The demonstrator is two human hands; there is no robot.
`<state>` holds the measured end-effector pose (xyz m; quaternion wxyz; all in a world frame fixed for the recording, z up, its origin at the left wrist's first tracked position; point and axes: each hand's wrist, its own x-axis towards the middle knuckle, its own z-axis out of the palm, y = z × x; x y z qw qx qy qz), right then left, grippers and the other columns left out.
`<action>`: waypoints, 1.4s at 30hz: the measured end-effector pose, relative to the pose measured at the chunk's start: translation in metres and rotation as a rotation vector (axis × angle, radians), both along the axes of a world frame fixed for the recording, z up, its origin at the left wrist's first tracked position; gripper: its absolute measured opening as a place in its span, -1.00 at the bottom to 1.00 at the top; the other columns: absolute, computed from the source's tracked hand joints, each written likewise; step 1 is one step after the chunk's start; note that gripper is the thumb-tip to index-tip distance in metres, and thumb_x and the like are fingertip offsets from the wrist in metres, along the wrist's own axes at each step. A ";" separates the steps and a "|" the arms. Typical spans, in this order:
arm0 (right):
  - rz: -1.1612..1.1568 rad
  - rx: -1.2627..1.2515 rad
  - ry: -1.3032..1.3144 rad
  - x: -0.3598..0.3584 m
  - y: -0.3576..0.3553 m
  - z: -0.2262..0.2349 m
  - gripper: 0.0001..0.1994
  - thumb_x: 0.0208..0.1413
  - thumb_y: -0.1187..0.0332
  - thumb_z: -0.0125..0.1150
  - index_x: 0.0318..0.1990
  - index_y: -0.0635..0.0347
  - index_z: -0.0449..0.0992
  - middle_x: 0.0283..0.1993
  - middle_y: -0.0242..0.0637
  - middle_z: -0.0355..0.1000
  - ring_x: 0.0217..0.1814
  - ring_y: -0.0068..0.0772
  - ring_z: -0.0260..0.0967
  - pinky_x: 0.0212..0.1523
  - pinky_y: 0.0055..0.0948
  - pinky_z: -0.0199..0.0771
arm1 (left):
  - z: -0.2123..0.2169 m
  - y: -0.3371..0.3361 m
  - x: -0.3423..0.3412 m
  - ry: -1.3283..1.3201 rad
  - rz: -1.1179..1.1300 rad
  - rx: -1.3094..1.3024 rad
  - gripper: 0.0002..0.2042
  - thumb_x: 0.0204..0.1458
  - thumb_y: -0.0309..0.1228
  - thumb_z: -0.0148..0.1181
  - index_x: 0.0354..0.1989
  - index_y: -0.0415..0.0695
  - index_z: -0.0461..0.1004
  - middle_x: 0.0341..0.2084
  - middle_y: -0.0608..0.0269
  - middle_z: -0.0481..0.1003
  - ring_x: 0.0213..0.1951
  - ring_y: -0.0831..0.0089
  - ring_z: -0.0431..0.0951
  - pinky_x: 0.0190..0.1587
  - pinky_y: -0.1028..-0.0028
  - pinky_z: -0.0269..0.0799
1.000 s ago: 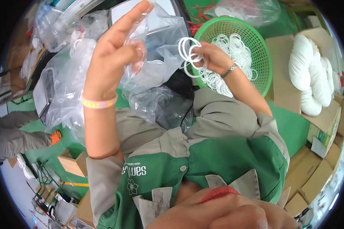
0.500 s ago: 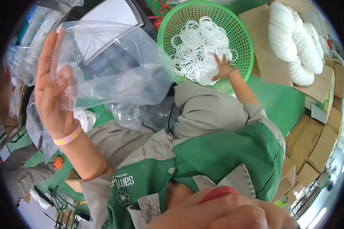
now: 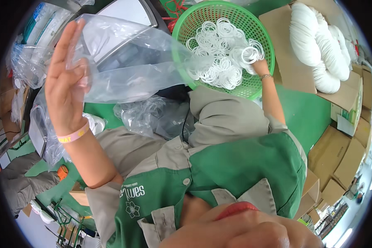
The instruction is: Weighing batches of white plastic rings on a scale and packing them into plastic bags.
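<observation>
My left hand (image 3: pixel 67 84) is raised at the left with a large clear plastic bag (image 3: pixel 130 76) in its grip. Two fingers stretch upward along the bag's edge, and the thumb bends across the film. The bag spreads rightward, its end hanging over the rim of a green perforated basket (image 3: pixel 177 29). Many loose white rings (image 3: pixel 219 51) lie heaped in that basket. At the heap's right side, my right hand (image 3: pixel 260 67) is closed on a bunch of white rings (image 3: pixel 251 53), lifted against the basket's right wall. The rings hide most of its fingers.
White cord skeins (image 3: pixel 314 41) rest on an opened cardboard box (image 3: pixel 283 62) right of the basket. More cardboard (image 3: pixel 330 149) stands farther right. Crumpled clear plastic (image 3: pixel 144 115) lies below the bag, and a white-topped device (image 3: pixel 120 16) is behind it. Another person's legs (image 3: pixel 25 177) show at lower left.
My right hand has gathered a bunch of rings from the heap and moved up and right with it. My left hand has shifted slightly right and up, carrying the bag.
</observation>
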<state>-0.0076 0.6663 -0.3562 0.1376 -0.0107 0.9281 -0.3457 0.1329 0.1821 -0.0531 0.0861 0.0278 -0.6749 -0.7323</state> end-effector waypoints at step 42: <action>0.742 0.565 0.909 -0.013 -0.431 0.383 -0.50 -0.15 0.16 0.14 0.03 0.02 0.32 -0.10 -0.06 0.39 -0.04 -0.10 0.32 -0.02 -0.28 0.29 | 0.033 -0.106 0.021 0.473 0.379 0.016 -0.40 -0.19 -0.65 -0.14 0.17 -0.20 0.09 0.11 0.10 0.19 -0.66 0.71 0.20 -0.65 0.71 0.13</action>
